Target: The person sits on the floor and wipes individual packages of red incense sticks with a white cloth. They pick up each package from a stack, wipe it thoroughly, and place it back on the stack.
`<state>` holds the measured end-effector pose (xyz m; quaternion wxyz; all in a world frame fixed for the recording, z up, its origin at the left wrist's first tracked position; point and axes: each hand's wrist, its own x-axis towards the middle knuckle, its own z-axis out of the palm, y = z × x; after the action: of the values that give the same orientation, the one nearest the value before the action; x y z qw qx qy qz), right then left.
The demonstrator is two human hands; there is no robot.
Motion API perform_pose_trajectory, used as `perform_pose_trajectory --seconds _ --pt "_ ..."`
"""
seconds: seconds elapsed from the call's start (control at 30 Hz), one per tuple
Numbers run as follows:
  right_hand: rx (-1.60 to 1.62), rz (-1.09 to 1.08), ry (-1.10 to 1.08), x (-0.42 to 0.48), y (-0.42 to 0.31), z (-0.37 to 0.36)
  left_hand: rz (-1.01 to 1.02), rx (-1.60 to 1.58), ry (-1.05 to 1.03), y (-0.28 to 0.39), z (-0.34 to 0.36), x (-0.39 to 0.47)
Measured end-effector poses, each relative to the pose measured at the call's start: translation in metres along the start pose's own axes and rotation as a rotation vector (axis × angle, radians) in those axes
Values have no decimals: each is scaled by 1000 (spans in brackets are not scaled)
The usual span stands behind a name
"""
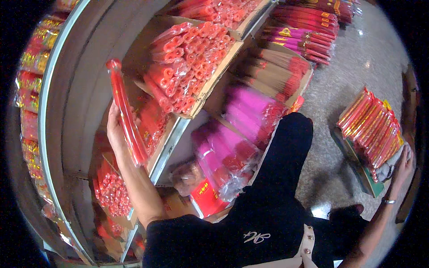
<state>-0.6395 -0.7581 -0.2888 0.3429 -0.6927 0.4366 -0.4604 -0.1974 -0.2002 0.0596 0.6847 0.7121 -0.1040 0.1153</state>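
Note:
A long red candle-like stick in clear plastic wrap (124, 110) lies along my left hand (117, 119), which grips it above a shelf. Just to its right, a cardboard box (214, 85) is packed with similar wrapped red sticks (197, 53). Far to the right, my right hand (405, 159) rests on a grey cloth (390, 167) at the edge of a box with a green side (372, 187). Red packets with gold markings (372, 125) stand in a row in that box. Whether the right fingers are closed around the cloth is unclear.
Metal-edged shelves (171, 147) run diagonally past my left arm. Lower down are pink-wrapped bundles (248, 107), incense sticks in a carton (281, 73), magenta bundles (298, 40) and a red box (209, 199). Another carton of red wrapped sticks (112, 191) stands at lower left. The grey floor (362, 50) is on the right.

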Motion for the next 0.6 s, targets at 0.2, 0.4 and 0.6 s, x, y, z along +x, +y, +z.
perform_pose_trajectory --seconds 0.2,0.4,0.6 --pt "156 76 -21 -6 2 16 -68 526 326 -32 -154 93" --pt "-229 4 -38 -3 -9 -11 90 1193 412 -64 -182 83" --pt "-200 24 -101 -7 -9 -5 45 1696 342 -111 -212 84"
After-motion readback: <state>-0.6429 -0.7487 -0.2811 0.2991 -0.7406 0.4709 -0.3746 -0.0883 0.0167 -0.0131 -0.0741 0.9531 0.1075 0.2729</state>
